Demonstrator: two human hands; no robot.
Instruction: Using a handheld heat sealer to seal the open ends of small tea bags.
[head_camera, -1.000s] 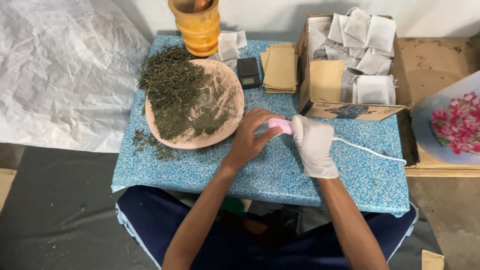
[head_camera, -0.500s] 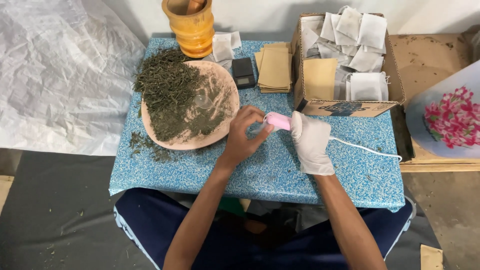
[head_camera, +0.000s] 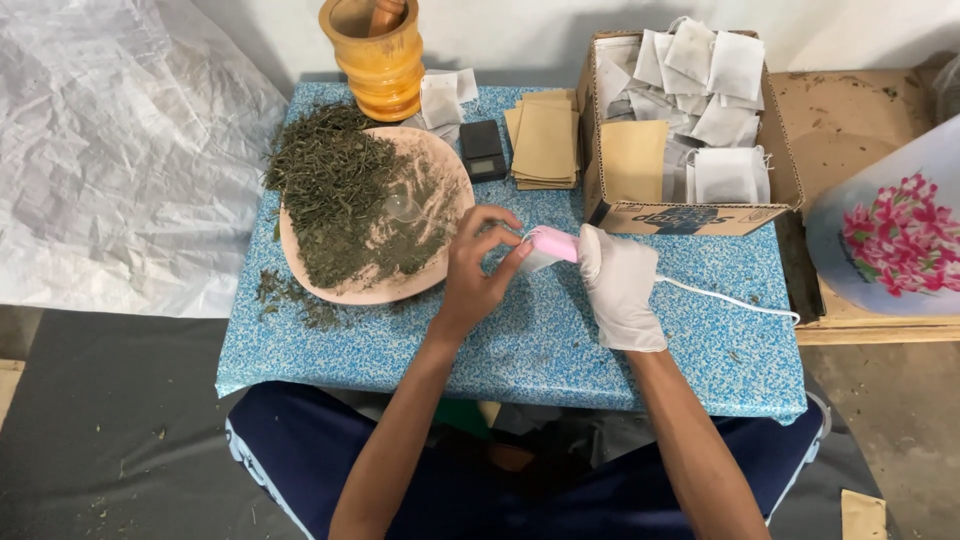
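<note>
Filling mid-frame, the blue speckled surface (head_camera: 520, 340) carries a cardboard box (head_camera: 690, 215) of white sachets at upper right and a round tray (head_camera: 440, 170) of dried leaves at upper left. At centre, the gloved right hand (head_camera: 620, 285) grips a pink corded tool (head_camera: 553, 243); the bare left hand (head_camera: 480, 265) pinches a small white sachet (head_camera: 535, 262) against its tip.

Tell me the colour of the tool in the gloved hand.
Pink, with a white cord, seen in the head view.

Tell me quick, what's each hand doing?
Left hand: closed, pinching a small white sachet.
Right hand: gloved, closed around a pink corded tool.
</note>
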